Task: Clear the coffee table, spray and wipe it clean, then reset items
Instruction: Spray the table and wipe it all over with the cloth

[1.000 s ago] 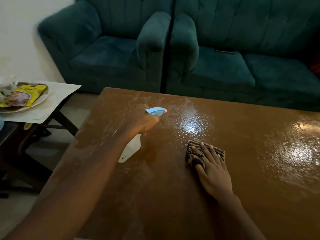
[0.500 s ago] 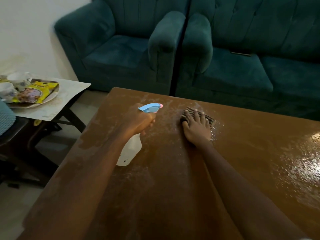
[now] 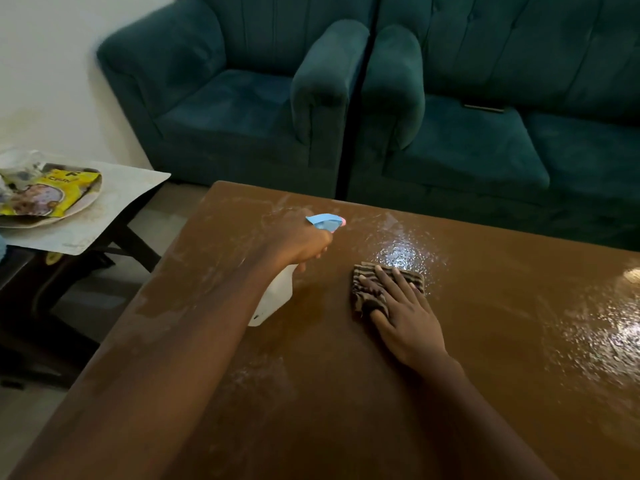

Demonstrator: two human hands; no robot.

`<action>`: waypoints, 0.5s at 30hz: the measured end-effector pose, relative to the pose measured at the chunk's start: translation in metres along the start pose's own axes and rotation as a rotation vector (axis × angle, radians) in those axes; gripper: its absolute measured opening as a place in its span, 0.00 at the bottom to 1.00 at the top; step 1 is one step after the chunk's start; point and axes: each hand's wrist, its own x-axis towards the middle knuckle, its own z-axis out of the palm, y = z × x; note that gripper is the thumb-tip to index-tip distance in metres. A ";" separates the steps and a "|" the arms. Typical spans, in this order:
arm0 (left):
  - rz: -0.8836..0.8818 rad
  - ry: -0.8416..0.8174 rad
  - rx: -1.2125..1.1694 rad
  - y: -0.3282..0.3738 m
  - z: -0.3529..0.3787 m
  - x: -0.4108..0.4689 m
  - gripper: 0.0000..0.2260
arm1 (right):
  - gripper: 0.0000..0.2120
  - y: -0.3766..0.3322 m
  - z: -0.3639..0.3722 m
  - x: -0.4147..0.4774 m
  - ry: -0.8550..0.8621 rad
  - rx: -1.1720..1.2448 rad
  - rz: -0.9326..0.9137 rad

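- Head view: the brown coffee table (image 3: 485, 375) fills the lower frame, its glossy top wet, with bright speckled glare near the far edge and along the right side, and pale streaky smears toward the left edge.
- The left hand (image 3: 301, 242) is clenched around the neck of a spray bottle (image 3: 275, 297), held over the table's left part. The white body hangs below the hand, tilted toward the person; whether its base touches the table cannot be told. The light blue trigger head with a pink nozzle tip points away, toward the seating.
- The right hand (image 3: 403, 313) lies flat, fingers spread, palm down on a folded striped cloth (image 3: 369, 289) and presses it against the tabletop. The cloth sits just right of the bottle, at the near edge of the glare patch; nothing is gripped, the hand simply rests open on it.
- Beyond the table stand a teal armchair (image 3: 242, 98) and a teal sofa (image 3: 502, 133), their armrests almost touching. A thin dark flat object (image 3: 484, 107) lies on the sofa seat.
- At left a pale-topped side table (image 3: 114, 209) carries a plate (image 3: 88, 202) holding a yellow snack packet (image 3: 45, 195) and crumpled clear plastic.
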 end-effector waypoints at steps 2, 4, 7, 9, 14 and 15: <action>0.028 0.010 0.024 0.007 0.002 0.011 0.12 | 0.30 0.008 -0.001 0.003 0.009 0.009 0.034; 0.031 0.032 0.021 0.011 0.002 0.018 0.12 | 0.28 0.016 -0.004 0.009 0.025 0.017 0.076; 0.015 0.041 -0.005 0.009 0.000 0.026 0.13 | 0.26 0.033 -0.008 0.026 0.060 0.003 0.170; 0.016 0.052 -0.032 0.007 -0.003 0.028 0.12 | 0.26 0.044 -0.012 0.048 0.083 -0.013 0.250; 0.040 0.113 -0.099 0.004 -0.007 0.025 0.08 | 0.27 0.051 -0.026 0.132 0.108 0.049 0.362; 0.033 0.122 -0.117 0.002 -0.007 0.025 0.07 | 0.27 0.045 -0.027 0.148 0.105 0.066 0.352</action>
